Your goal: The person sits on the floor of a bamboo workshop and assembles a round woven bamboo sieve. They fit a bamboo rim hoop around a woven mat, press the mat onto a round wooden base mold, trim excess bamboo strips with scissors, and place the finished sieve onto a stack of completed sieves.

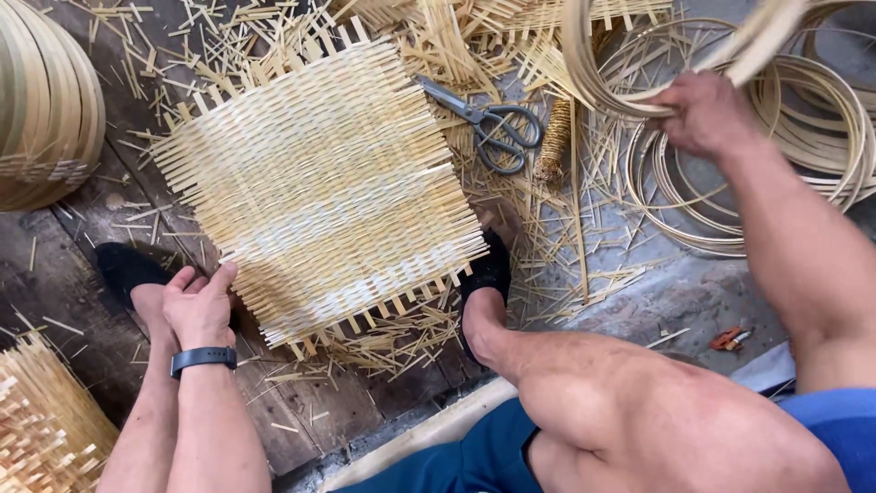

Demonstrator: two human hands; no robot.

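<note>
Knees bent, his left hand (199, 306) pins the mat's (319, 173) near corner, right hand (707, 114) clenched round a hoop (593, 78) beyond it.

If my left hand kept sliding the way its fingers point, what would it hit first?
The left hand points up and right, so it would likely meet the near edge of the woven bamboo mat almost at once; whether they already touch is unclear.
</note>
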